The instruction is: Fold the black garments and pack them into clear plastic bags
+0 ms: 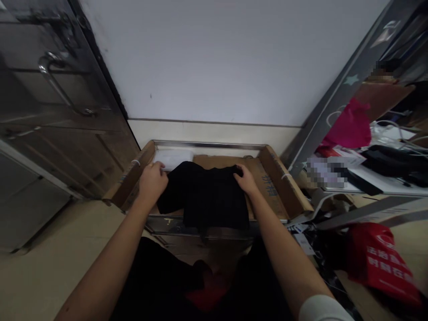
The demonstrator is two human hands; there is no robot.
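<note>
A piece of black cloth, perhaps a garment, lies spread over a cardboard-lined shelf, and its near edge hangs over the front. My left hand is at the cloth's left edge with the fingers curled in against it; the fingertips are partly hidden. At the far right corner, my right hand pinches the fabric between thumb and fingers. A white flat packet or folded item lies on the shelf behind the cloth, close to my left hand.
Cardboard walls rise at both shelf ends, against a white wall. On the left is a metal door with a handle. To the right, a cluttered desk holds a pink bag; a red bag hangs or lies below.
</note>
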